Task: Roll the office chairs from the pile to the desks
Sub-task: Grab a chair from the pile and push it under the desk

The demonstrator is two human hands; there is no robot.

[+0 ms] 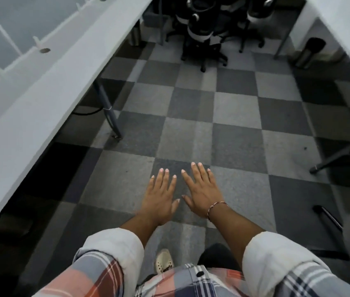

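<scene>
— How were the fingers?

— Straight and a little fanned on both sides. The fingers (162, 179) of the left hand (160, 199) were stretched out flat, palm down, and held nothing. The right hand (202, 194) was the same, its fingers (197, 174) extended and spread with nothing in them. The two hands hung side by side in the air over the floor, thumbs close together but not touching.

— Anything on the wrists?

— A thin bracelet (217, 205) circled the right wrist. Both forearms were bare up to the pale rolled cuffs of a plaid shirt (105, 273). Below the hands, one light shoe (164, 261) showed on the checkered carpet (234, 108).

— And the office chairs?

— The office chairs (204, 33) stood bunched in a pile at the far end of the aisle, well apart from both hands. Their black star bases and castors rested on the carpet. The backs overlapped so much that I could not count them.

— Where were the desks?

— A long white desk (41, 86) ran along the left side, with a grey leg (110, 112) coming down onto the carpet. The corner of a second desk (345, 22), also white, showed at the upper right. The pile sat between their far ends. A dark round bin (309, 52) stood beneath the second desk, near the chairs. A dark shape at the lower right edge was too blurred to tell.
</scene>
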